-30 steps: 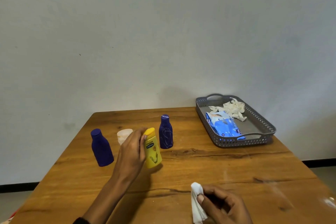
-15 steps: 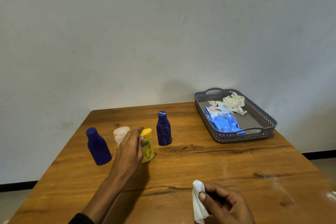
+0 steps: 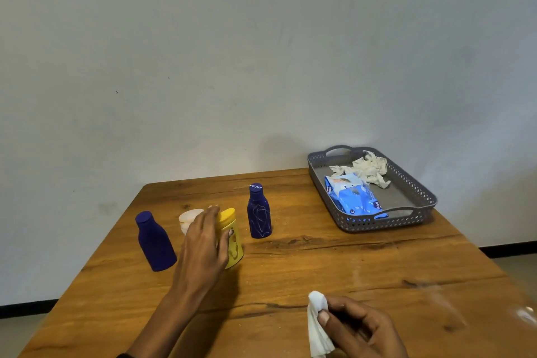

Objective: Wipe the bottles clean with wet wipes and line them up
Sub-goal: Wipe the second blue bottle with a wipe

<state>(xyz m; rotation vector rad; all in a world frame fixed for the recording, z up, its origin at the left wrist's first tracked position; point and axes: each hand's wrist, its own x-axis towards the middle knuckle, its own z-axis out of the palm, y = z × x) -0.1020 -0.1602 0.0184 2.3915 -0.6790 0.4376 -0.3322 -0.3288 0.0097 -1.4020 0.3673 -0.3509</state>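
Note:
A yellow bottle (image 3: 234,244) stands upright on the wooden table (image 3: 319,264). My left hand (image 3: 203,244) is around its left side, thumb on its front and fingers behind the cap. A dark blue bottle (image 3: 259,212) stands just to its right and another dark blue bottle (image 3: 155,241) to the left. A small white jar (image 3: 187,219) is partly hidden behind my left hand. My right hand (image 3: 360,328) rests near the table's front edge, shut on a white wet wipe (image 3: 318,325).
A grey perforated tray (image 3: 418,212) sits at the back right of the table. It holds a blue wet-wipe pack (image 3: 353,195) and crumpled used wipes (image 3: 369,167). A plain wall rises right behind the table's far edge.
My left hand has lowered the tilted yellow bottle and stood it on the table between the white jar and the right blue bottle. The right hand with the wipe has stayed put.

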